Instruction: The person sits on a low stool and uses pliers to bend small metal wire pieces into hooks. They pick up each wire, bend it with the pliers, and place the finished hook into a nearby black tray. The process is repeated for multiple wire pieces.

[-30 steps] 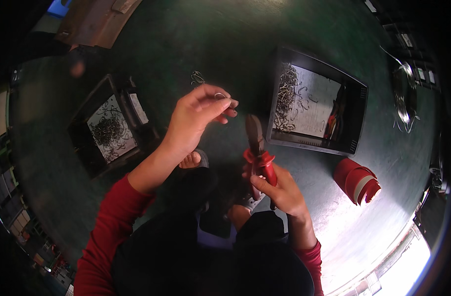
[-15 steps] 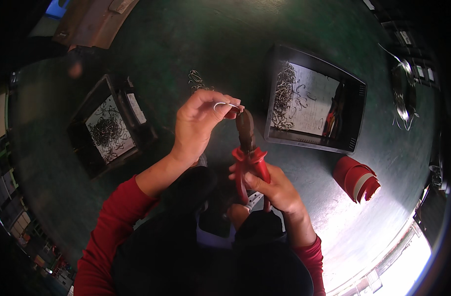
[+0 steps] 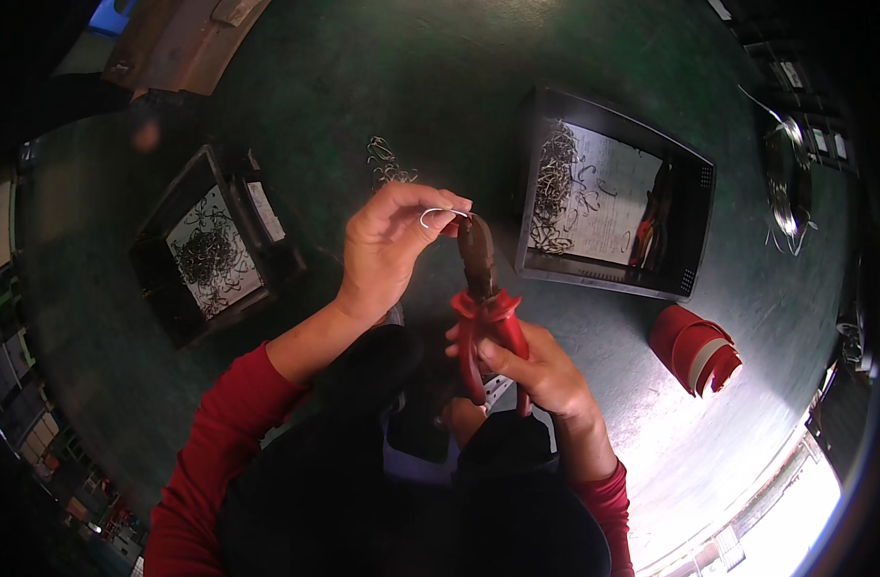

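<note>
Between the thumb and fingers of my left hand (image 3: 390, 245) is a small curved piece of wire (image 3: 428, 213), bent like a hook. My right hand (image 3: 538, 370) is wrapped round the red handles of a pair of pliers (image 3: 479, 264), which point upward and away from me. The dark jaws of the pliers meet the wire at my left fingertips; how firmly they grip it is hard to see. Just beyond my left hand, a small heap of bent wire hooks (image 3: 382, 159) lies on the green floor.
A black crate (image 3: 695, 231) at the right holds many wire hooks and red-handled tools. At the left stands another black crate (image 3: 161, 288) with hooks. A rolled red sheet (image 3: 680, 341) lies at the right, a coil of wire (image 3: 786, 183) farther out. Brown cardboard (image 3: 185, 43) is at the far left.
The pliers' head has shifted slightly left, along with the wire and my left fingertips. Both hands keep their hold.
</note>
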Available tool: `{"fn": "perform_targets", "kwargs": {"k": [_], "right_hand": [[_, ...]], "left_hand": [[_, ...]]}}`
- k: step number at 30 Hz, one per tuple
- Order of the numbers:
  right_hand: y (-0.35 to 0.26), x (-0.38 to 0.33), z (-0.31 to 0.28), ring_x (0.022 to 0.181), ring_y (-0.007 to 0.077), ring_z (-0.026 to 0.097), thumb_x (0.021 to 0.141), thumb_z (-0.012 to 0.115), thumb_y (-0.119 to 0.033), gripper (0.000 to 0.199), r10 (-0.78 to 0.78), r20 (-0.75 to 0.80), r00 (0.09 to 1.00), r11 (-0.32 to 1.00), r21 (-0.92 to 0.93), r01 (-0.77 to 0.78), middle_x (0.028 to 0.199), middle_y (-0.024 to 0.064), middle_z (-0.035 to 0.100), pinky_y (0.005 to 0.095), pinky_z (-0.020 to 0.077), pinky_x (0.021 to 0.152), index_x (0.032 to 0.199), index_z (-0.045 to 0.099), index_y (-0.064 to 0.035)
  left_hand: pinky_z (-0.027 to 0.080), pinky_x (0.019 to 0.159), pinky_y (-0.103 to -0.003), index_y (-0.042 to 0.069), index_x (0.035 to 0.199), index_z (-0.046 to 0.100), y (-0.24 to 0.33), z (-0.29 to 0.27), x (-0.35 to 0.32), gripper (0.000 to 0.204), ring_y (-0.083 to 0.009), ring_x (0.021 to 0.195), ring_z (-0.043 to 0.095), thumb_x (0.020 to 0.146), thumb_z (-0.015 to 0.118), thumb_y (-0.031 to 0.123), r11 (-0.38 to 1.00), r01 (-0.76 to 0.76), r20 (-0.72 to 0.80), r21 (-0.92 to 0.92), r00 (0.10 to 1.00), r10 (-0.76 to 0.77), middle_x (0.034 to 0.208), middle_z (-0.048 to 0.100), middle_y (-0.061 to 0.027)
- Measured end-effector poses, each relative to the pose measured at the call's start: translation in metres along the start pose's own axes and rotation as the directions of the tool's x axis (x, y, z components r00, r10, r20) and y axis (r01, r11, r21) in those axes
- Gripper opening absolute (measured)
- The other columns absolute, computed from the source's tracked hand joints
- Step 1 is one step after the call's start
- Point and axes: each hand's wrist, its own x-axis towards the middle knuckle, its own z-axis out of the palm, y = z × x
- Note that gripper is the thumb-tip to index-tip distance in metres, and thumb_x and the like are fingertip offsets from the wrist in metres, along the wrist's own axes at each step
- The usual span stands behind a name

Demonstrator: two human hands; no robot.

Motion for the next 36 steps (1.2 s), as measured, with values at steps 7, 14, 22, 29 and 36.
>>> {"fn": "perform_targets", "kwargs": {"k": [7, 14, 22, 29, 36], "right_hand": [[-0.001, -0.001, 0.001, 0.103, 0.0169, 0.062, 0.096, 0.061, -0.03, 0.042, 0.002, -0.008, 1.0, 1.0, 0.011, -0.002, 0.108, 0.0098, 0.064, 0.0322, 0.0476, 0.092, 0.122, 0.057, 0.0028], [0.006, -0.001, -0.002, 0.086, 0.0128, 0.062, 0.095, 0.06, -0.028, 0.033, 0.024, -0.122, 0.992, 0.999, -0.042, -0.029, 0.091, 0.0065, 0.065, 0.0292, 0.0498, 0.078, 0.11, 0.061, 0.0017], [0.007, 0.0, -0.009, 0.058, 0.0102, 0.051, 0.093, 0.062, -0.032, 0.036, 0.009, -0.216, 0.976, 0.953, -0.293, -0.073, 0.071, 0.0027, 0.056, 0.0291, 0.0412, 0.054, 0.116, 0.059, -0.0046], [-0.001, -0.001, -0.005, 0.07, 0.0205, 0.057, 0.093, 0.062, -0.031, 0.04, 0.016, -0.25, 0.968, 0.903, -0.411, -0.122, 0.078, 0.0084, 0.058, 0.0334, 0.0455, 0.066, 0.123, 0.056, -0.0054], [0.011, 0.004, -0.003, 0.097, 0.0419, 0.059, 0.089, 0.066, -0.022, 0.036, -0.229, -0.33, 0.916, 0.771, -0.636, -0.036, 0.105, 0.0216, 0.059, 0.0438, 0.0458, 0.085, 0.116, 0.056, -0.0003]], "left_hand": [[0.052, 0.084, -0.031, 0.002, 0.104, 0.059, -0.002, -0.002, 0.0, 0.012, -0.0164, 0.096, 0.063, 0.093, 0.058, -0.002, 1.0, -0.014, 0.014, -0.018, 1.0, 0.014, 0.105, 0.067, -0.014], [0.052, 0.083, -0.031, 0.001, 0.11, 0.058, 0.008, -0.002, 0.001, 0.014, -0.0174, 0.097, 0.063, 0.099, 0.051, 0.005, 0.993, 0.076, -0.008, 0.09, 0.997, -0.076, 0.106, 0.066, -0.0128], [0.044, 0.06, -0.027, -0.001, 0.079, 0.059, 0.038, -0.03, 0.014, 0.032, -0.0131, 0.064, 0.055, 0.101, 0.047, 0.02, 0.639, -0.042, 0.218, 0.768, 0.955, -0.2, 0.072, 0.058, -0.0055], [0.036, 0.049, -0.028, -0.001, 0.072, 0.059, 0.034, -0.019, 0.016, 0.04, -0.0106, 0.051, 0.046, 0.099, 0.052, 0.028, 0.66, 0.022, 0.222, 0.751, 0.933, -0.284, 0.055, 0.048, -0.0038], [0.035, 0.049, -0.028, 0.001, 0.066, 0.06, 0.032, -0.016, 0.01, 0.055, -0.0103, 0.048, 0.045, 0.097, 0.046, 0.045, 0.611, 0.371, 0.044, 0.699, 0.83, -0.556, 0.052, 0.045, -0.0016]]}}
